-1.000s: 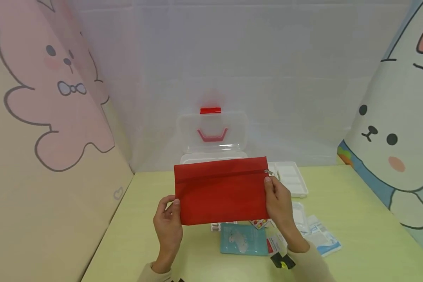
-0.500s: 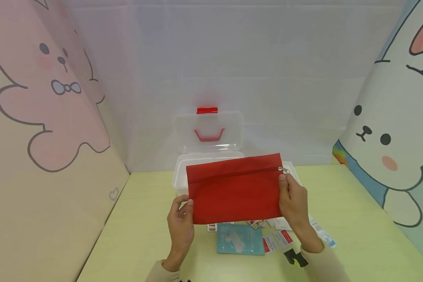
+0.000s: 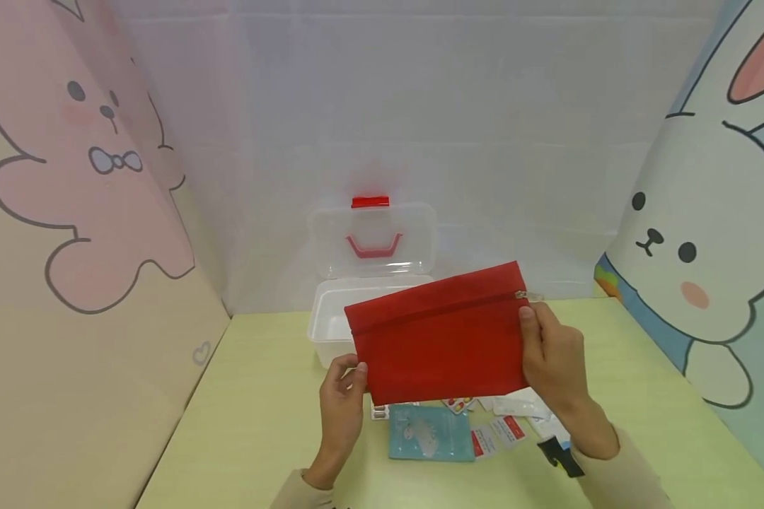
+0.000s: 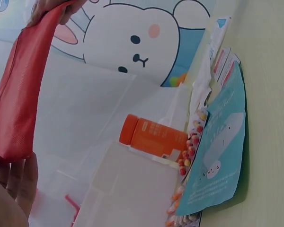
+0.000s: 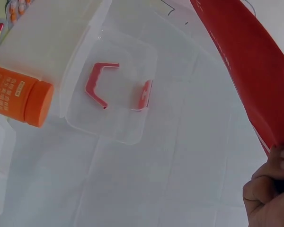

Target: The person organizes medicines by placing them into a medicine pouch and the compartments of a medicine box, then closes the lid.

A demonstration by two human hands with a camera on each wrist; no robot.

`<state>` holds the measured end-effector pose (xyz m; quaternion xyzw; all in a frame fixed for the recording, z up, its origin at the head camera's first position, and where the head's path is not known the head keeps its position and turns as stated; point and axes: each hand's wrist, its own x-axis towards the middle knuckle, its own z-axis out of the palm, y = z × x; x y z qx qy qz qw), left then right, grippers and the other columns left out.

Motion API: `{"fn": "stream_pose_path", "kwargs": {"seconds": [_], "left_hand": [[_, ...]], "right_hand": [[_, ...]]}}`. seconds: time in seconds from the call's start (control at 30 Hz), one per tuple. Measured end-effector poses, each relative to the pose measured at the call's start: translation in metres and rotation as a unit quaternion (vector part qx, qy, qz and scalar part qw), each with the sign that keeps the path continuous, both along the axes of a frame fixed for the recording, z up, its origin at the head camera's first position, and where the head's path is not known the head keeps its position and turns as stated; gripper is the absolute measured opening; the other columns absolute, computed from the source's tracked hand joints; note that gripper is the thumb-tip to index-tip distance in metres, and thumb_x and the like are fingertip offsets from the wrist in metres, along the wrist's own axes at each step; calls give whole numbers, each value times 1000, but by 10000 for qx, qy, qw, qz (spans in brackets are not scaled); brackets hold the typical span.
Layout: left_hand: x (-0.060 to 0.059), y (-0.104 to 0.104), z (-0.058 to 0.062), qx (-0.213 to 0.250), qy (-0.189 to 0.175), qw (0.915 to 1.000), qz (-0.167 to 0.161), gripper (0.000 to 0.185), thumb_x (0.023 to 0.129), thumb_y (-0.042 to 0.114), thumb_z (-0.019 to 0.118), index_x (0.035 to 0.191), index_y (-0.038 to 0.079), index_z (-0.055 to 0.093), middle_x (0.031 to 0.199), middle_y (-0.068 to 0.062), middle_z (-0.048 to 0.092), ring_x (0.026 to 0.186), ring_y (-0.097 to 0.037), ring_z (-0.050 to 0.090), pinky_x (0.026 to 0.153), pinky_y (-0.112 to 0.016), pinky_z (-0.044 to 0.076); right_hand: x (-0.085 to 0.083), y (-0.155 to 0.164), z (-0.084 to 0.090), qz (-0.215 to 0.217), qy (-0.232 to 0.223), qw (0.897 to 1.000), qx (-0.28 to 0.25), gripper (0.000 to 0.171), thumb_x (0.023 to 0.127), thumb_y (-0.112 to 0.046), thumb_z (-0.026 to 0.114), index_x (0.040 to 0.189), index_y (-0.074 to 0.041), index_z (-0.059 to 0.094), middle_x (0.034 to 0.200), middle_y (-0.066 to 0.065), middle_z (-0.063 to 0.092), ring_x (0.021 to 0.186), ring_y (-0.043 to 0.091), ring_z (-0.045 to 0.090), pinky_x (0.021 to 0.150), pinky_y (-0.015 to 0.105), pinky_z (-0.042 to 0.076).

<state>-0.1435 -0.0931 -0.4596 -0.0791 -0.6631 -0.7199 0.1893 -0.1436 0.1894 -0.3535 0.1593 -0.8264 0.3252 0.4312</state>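
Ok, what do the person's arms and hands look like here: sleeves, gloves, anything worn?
Both hands are bare, no gloves. The left hand and right hand come out of light beige long sleeves that end at the wrists. A black strap with a yellow mark sits at the right wrist. No rings visible on the fingers.

No lettering on any item is legible.
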Motion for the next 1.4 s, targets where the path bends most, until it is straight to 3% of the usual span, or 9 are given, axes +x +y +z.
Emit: {"fn": "stream_pose_path", "kwargs": {"seconds": [0.1, 0.3, 0.37, 0.5, 0.63, 0.8, 1.1, 1.4], "left_hand": [[-2, 2, 0, -142, -16, 9999, 44, 19, 98, 13, 58, 112, -1, 57, 101, -14, 62, 84, -15, 69, 77, -28, 58], [-4, 6, 4, -439, 179, 9974, 539, 13, 98, 10, 56, 109, 1, 57, 98, -13, 61, 87, -14, 65, 80, -18, 53], [-4, 8, 8, -468, 286, 9970, 539, 11, 98, 8, 55, 107, 2, 58, 94, -9, 61, 84, -12, 64, 78, -19, 53], [-2, 17, 20, -407, 317, 9986, 135, 9, 99, 9, 54, 106, 5, 60, 87, -7, 59, 78, -11, 63, 73, -23, 55], [3, 30, 33, -340, 302, 9980, -430, 11, 100, 11, 54, 106, 5, 62, 85, -16, 60, 76, -13, 62, 73, -24, 56], [10, 43, 50, -308, 585, 9931, -965, 18, 100, 11, 54, 107, -4, 61, 86, -23, 60, 78, -15, 64, 73, -25, 57], [13, 57, 76, -239, 1014, 9841, -1441, 19, 101, 8, 51, 109, -7, 60, 90, -27, 61, 82, -29, 65, 75, -26, 58], [12, 69, 94, -262, 1052, 9805, -1639, 23, 100, 11, 54, 119, 0, 60, 111, -20, 66, 99, -18, 67, 83, -29, 58]], "right_hand": [[3, 0, 10, 237, 278, 9990, 273, 12, 97, -8, 57, 95, 3, 60, 74, 15, 70, 55, 25, 67, 55, 16, 52], [6, -2, 25, 439, 738, 9927, 845, 37, 103, -30, 47, 100, 4, 61, 81, 18, 72, 62, 30, 71, 52, 42, 56], [6, -5, 29, 465, 823, 9905, 995, 43, 103, -35, 44, 103, 4, 61, 85, 19, 73, 65, 33, 72, 53, 45, 56], [8, -11, 35, 500, 892, 9866, 1271, 46, 104, -36, 40, 107, 4, 61, 89, 20, 74, 70, 36, 72, 56, 47, 57], [10, -16, 38, 467, 1016, 9804, 1623, 44, 105, -35, 38, 102, 4, 61, 86, 20, 74, 68, 36, 72, 55, 47, 57], [12, -21, 43, 583, 1196, 9689, 2085, 42, 105, -33, 38, 101, 3, 61, 87, 18, 74, 69, 34, 72, 56, 46, 57], [13, -25, 49, 616, 1355, 9497, 2757, 28, 101, -24, 51, 105, 2, 62, 88, 18, 75, 70, 33, 73, 55, 43, 57], [13, -28, 46, 522, 1477, 9487, 2746, 42, 106, -31, 34, 103, 1, 60, 77, 16, 73, 57, 29, 69, 48, 36, 55]]}}
